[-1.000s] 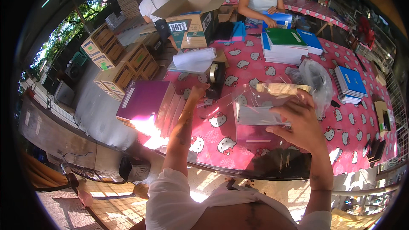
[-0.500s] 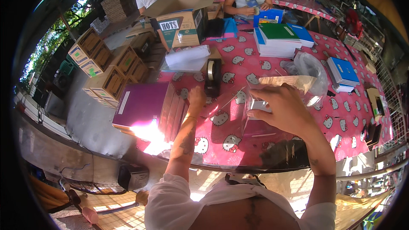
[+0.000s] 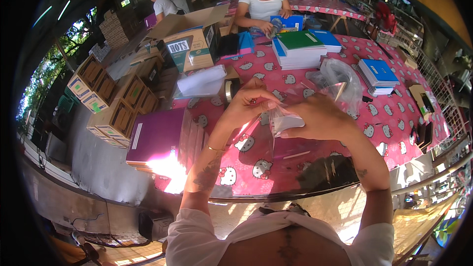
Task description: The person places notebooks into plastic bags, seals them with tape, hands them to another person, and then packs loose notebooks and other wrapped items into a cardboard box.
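Both of my hands are on one clear plastic wrapper (image 3: 277,112), above the near middle of the pink tabletop (image 3: 251,170). My left hand (image 3: 250,104) has its thumb and fingers closed in a pinch on the film; my right hand (image 3: 322,118) curls around the one white-paged bundle (image 3: 287,123) inside, gripping it through the plastic, thumb on the near side. How many books make up that bundle I cannot tell.

Just behind my left hand stands one tape dispenser (image 3: 229,89), partly hidden. To its left lies one loose roll of whitish sheeting (image 3: 201,81), and nearer me sits one stack of purple notebooks (image 3: 156,135); glare hides how many are in it. Beyond my right hand there is one crumpled clear bag (image 3: 340,76). Behind it stands one white-paged pile with a single green notebook (image 3: 297,40) on top, with blue books (image 3: 326,38) beside it, and one separate blue-topped stack (image 3: 380,71) lies farther right.

One open carton (image 3: 194,51) stands past the sheeting. I count two other people, both in white tops: one facing me across the tabletop (image 3: 261,2), one farther left (image 3: 165,5).
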Available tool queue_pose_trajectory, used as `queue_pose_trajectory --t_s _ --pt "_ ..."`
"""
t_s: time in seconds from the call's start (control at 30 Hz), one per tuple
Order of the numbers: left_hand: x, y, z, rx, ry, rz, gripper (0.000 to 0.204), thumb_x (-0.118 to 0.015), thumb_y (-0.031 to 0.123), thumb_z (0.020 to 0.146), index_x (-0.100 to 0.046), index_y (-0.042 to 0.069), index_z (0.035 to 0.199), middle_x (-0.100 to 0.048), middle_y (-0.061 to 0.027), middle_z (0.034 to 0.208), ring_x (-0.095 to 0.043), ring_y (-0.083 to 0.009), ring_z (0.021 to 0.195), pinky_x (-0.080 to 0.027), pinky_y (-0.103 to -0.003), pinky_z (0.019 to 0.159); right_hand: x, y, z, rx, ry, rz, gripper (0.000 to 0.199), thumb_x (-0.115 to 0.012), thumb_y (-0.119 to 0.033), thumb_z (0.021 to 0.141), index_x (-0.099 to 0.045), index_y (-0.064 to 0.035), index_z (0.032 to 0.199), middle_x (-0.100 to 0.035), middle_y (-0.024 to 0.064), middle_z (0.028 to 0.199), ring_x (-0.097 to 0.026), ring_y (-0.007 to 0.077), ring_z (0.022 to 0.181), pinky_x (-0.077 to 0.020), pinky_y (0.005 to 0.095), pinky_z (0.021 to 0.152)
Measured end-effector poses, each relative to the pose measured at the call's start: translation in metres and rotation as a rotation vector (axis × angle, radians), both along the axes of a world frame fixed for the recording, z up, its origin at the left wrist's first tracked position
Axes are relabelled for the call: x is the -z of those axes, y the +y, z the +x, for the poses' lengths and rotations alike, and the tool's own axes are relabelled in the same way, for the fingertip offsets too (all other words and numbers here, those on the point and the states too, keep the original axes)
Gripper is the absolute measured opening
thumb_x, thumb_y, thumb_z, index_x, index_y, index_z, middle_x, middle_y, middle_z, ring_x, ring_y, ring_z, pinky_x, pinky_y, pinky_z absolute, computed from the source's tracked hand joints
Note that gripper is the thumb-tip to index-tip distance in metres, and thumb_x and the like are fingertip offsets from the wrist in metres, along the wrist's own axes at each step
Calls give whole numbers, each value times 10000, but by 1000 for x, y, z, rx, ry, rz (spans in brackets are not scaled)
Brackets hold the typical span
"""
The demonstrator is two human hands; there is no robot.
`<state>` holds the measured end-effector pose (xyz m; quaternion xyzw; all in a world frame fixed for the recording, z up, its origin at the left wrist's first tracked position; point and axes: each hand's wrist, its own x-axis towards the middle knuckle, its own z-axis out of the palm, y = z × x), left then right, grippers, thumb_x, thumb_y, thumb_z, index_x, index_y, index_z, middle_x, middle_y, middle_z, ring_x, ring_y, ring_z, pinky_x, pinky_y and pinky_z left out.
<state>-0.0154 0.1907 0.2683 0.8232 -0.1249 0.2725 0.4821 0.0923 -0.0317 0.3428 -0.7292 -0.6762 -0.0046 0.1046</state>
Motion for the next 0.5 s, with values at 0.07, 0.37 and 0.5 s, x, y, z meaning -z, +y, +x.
queue_pose_trajectory --t_s 0.07,0.37,0.5 --pt "-1 -5 -2 48 10 -82 127 -756 129 862 -773 105 985 -547 -35 1064 -506 -170 1027 -449 -301 854 5 -22 26 -79 35 -111 424 -769 -405 773 -702 -112 1072 -692 149 996 -651 346 929 -472 447 881" --pt "-6 -33 23 -40 47 11 147 -730 152 888 -772 112 1023 -404 -102 1495 -340 -247 1407 -283 -386 1134 102 -116 119 202 773 550 632 -895 -356 632 -538 -94 1083 -516 88 1216 -509 282 1129 -399 418 986" --pt "-4 -37 28 -112 75 131 108 -741 168 877 -787 125 964 -349 -96 1552 -282 -245 1443 -246 -407 1160 104 -93 111 61 540 292 712 -901 -369 617 -584 -129 1207 -580 77 1237 -495 276 1221 -344 447 1067"
